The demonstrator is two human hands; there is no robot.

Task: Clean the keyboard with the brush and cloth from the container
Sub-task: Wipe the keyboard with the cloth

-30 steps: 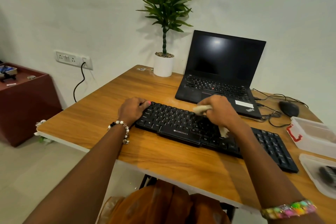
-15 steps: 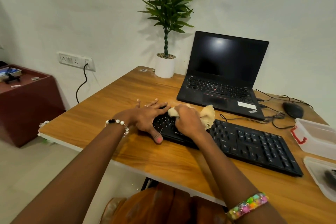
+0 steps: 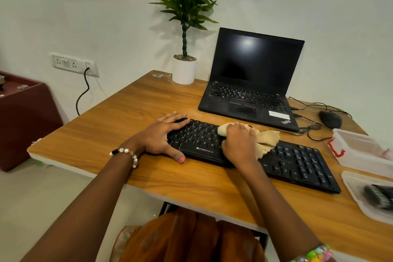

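Right hand (image 3: 239, 144), grip closed on crumpled tan cloth (image 3: 269, 137), had swept rightward to mid black plastic keyboard (image 3: 297, 161); left hand (image 3: 158, 136) lay open, bracing its left end. Wiping underway.

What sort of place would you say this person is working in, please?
Most likely a small office or home desk corner. A wooden desk against a white wall carries an open laptop, a separate black keyboard and a wired mouse, with a potted plant at the back.
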